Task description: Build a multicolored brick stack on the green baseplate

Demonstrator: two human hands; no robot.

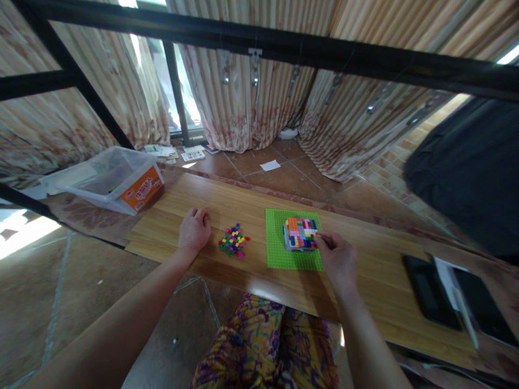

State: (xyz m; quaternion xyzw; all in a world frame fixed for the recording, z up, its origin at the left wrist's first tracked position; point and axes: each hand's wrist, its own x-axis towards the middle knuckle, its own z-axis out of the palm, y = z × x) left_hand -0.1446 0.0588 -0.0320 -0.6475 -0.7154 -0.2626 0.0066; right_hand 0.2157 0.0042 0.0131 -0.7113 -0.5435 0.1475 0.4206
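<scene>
On a bright green baseplate (pixel 273 254) sits a block built of multicoloured toy bricks (pixel 298 235). My right hand (pixel 338 256) is at the right side of this block, thumb and fingertips pinched together against its top edge. Whatever is between those fingertips is too small to make out. To the left, my left hand (pixel 194 229) rests on the board in a loose fist, with nothing showing in it. Just right of that hand lies a pile of small loose bricks (pixel 234 241) in red, yellow, green, blue and pink.
The wooden board (pixel 243 202) has a clear plastic tub (pixel 117 178) with an orange label beyond its left end. Near its right end lie a dark tablet (pixel 430 289) and another dark device (pixel 486 302). A black metal bar (pixel 284 48) crosses above, before striped curtains.
</scene>
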